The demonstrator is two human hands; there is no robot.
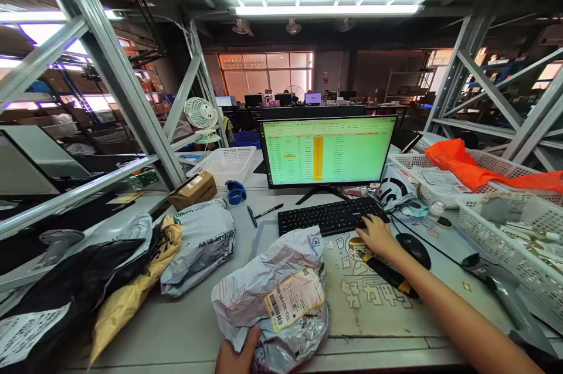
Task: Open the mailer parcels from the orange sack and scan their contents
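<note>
A white plastic mailing bag (255,286) with a barcode label (295,298) rests at the table's front, in front of the keyboard. My left hand (240,350) grips its near lower edge, thumb on top; the other fingers are hidden underneath. With fingers stretched out, my right hand (377,236) reaches the right end of the black keyboard (328,216), holding nothing that I can see. Below its wrist a black and yellow utility knife (387,274) lies on the printed desk mat (352,318). The black mouse (413,251) sits just right of that wrist.
A monitor (329,151) showing a spreadsheet stands behind the keyboard. More parcels, a white one (200,245) and a yellow one (132,298), lie left beside a small carton (193,189). White baskets (492,239) and a handheld scanner (510,298) are at right. Metal posts (109,69) frame the desk.
</note>
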